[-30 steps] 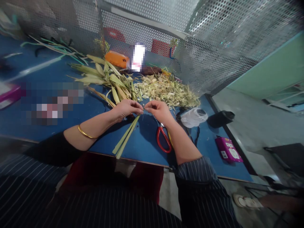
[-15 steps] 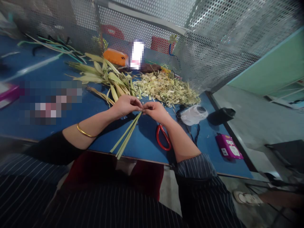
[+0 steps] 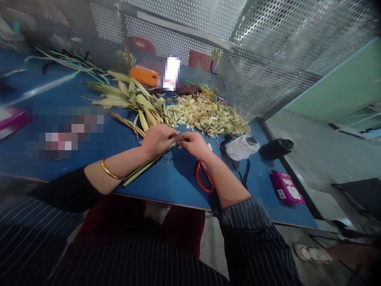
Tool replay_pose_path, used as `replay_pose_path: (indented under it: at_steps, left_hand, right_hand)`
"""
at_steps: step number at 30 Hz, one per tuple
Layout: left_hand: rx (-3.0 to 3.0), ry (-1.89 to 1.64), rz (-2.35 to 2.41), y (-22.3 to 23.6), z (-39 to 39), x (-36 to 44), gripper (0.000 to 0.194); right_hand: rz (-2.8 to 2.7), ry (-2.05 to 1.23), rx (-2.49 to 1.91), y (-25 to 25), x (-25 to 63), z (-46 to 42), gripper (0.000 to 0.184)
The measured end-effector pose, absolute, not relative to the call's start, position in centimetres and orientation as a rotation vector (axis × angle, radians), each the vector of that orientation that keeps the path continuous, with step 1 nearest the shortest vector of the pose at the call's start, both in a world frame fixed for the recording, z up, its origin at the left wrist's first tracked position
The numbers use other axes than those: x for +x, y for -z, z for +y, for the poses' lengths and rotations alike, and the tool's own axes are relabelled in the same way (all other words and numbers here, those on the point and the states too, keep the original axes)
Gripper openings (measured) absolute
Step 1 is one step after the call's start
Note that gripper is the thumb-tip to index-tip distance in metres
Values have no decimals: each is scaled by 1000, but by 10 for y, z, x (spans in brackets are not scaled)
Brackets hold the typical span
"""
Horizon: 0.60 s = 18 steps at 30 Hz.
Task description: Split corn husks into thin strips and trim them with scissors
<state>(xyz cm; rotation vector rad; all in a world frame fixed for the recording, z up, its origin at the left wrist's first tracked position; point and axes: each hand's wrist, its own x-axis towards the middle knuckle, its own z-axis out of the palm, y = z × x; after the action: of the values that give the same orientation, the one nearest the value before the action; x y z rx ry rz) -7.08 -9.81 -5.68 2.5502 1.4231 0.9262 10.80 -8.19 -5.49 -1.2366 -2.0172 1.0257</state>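
Two hands, fingertips together. Left hand (image 3: 159, 140): fingers curled, hold hidden. Right hand (image 3: 194, 143): thumb and fingers pinched at the upper end of the strips (image 3: 143, 169). These run toward 8 o'clock, long axis slanting just below the left hand, the nearer, ending near the table (image 3: 175, 184) edge. Red handle (image 3: 197, 177) at 5 o'clock; open blue surface at 6 o'clock.

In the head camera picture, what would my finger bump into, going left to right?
Purple-edged object, gold bracelet, left hand, right hand, white spool, black roll.
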Motion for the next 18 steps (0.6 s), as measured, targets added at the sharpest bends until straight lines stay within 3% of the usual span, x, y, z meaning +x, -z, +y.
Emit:
replay_pose_path:
  at_steps: [9,14,18]
  left_hand:
    - [2511,-983,1485,58,-99,-68,22]
    - [2443,-1090,1467,58,-100,-67,19]
    - [2390,-1132,1422,57,-101,-67,17]
  right_hand:
    - [-1854,-1068,-1302,59,107,-81,10]
    - [-1585,-1325,-1170,60,104,-82,30]
    - [-1478,-1426,-1185,61,105,-82,28]
